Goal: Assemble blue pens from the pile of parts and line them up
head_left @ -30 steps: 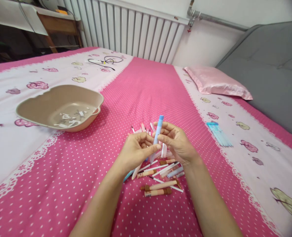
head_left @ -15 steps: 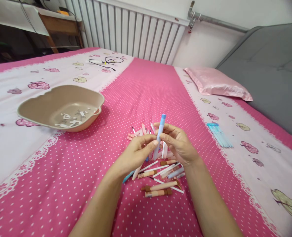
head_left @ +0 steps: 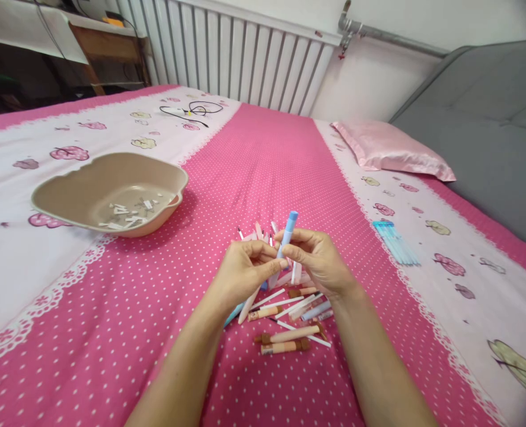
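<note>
A light-blue pen (head_left: 288,230) with a brighter blue end stands tilted between my two hands, above a pile of pen parts. My left hand (head_left: 240,273) pinches its lower part between thumb and fingers. Higher up, the thumb and fingers of my right hand (head_left: 325,264) close on the same pen. Below lie thin white sticks (head_left: 269,299) like pen refills, pink pen pieces and peach pens with brown ends (head_left: 284,347). Part of the pile is hidden behind my hands and wrists.
On the left rests a beige basin (head_left: 102,172) holding small white pieces. A bundle of light-blue pens (head_left: 396,244) lies at right. Farther off are a black cable (head_left: 204,109) and a pink pillow (head_left: 391,151). A radiator (head_left: 240,56) and grey headboard (head_left: 489,118) border the bed.
The blue pen has dropped slightly and leans a little more. My left hand has shifted slightly around its lower part. The pile and the basin look the same.
</note>
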Available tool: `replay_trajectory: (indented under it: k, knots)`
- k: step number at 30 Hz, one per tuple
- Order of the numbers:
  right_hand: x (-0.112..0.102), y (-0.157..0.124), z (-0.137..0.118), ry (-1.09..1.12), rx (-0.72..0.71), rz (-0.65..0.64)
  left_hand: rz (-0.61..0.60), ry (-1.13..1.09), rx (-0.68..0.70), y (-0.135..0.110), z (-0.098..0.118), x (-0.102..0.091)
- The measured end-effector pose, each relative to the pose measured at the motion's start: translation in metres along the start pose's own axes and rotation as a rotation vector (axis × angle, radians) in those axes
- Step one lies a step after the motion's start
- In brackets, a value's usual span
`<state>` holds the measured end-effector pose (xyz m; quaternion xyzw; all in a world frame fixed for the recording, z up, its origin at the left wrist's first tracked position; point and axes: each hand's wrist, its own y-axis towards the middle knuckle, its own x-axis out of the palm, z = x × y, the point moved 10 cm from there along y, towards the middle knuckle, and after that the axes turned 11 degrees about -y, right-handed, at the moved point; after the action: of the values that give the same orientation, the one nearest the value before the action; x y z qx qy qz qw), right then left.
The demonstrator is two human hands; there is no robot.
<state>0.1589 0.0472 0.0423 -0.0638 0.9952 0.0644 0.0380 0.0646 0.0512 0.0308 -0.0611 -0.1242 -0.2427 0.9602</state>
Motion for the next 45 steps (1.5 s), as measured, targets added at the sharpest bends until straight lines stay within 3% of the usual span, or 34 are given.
replay_trajectory:
  k: [9, 13, 17, 20, 29, 33, 40, 45]
  knots:
    - [0.003, 0.001, -0.003, -0.014, 0.006, 0.022, 0.039, -0.01, 0.021, 0.0, 0.001, -0.003]
    - [-0.007, 0.002, -0.002, -0.108, 0.001, 0.055, 0.028, -0.084, 0.045, 0.001, 0.003, -0.006]
    - [-0.027, -0.002, 0.005, -0.594, 0.076, 0.064, 0.083, -0.099, 0.096, 0.0, 0.009, -0.013]
    - [-0.031, -0.007, 0.016, -0.954, 0.166, -0.024, 0.114, -0.082, 0.105, -0.001, 0.011, -0.015]
    - [-0.023, -0.004, 0.038, -1.33, 0.339, -0.071, 0.002, -0.043, 0.084, 0.001, 0.008, -0.003]
    - [-0.021, -0.001, 0.029, -1.277, 0.25, -0.05, -0.005, 0.055, 0.096, 0.0, 0.01, -0.002]
    - [-0.017, 0.001, -0.002, -0.655, -0.017, 0.053, 0.002, 0.171, 0.116, 0.0, 0.013, -0.002]
    - [-0.023, -0.002, -0.02, -0.436, -0.145, 0.186, -0.01, 0.268, 0.12, 0.001, 0.011, -0.001]
